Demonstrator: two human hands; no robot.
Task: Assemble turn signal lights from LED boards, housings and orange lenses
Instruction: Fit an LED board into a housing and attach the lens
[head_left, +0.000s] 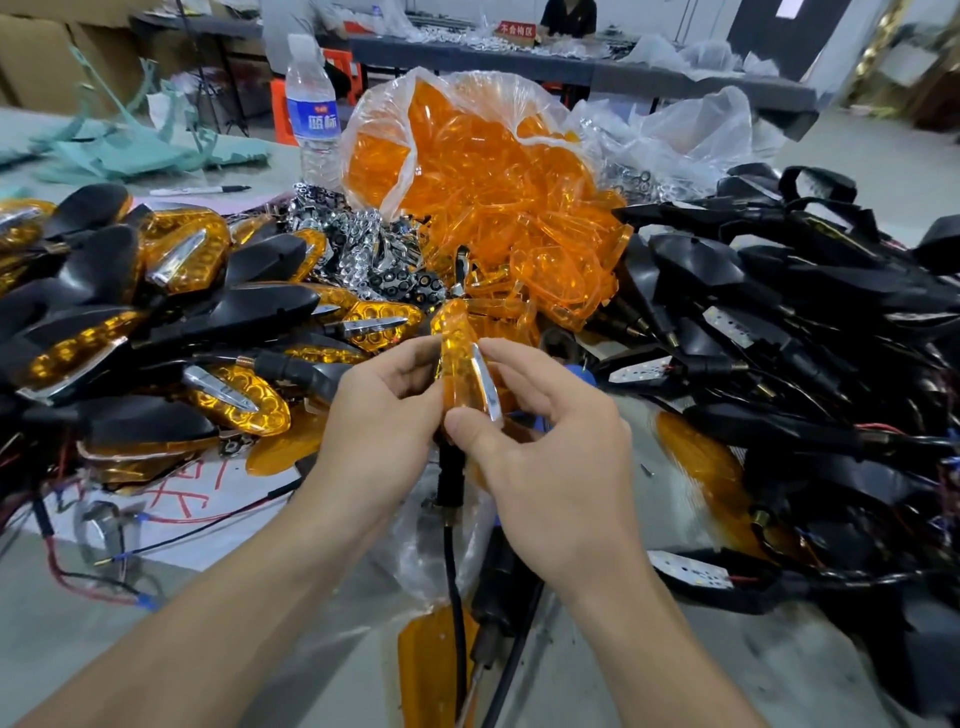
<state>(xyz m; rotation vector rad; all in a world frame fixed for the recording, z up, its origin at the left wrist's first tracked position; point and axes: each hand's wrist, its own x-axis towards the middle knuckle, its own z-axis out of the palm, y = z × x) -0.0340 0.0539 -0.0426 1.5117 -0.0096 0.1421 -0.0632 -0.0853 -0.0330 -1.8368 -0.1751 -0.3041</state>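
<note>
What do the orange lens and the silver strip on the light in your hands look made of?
Orange lens: translucent tinted plastic by its look, glossy; light passes through it and highlights glint on its surface. Silver strip: mirror-bright, reflecting its surroundings; probably chrome-plated plastic, though bare metal cannot be ruled out.

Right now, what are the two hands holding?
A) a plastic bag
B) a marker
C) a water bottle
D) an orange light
D: the left hand and right hand both pinch the orange light, while the bottle and marker sit untouched farther back.
</note>
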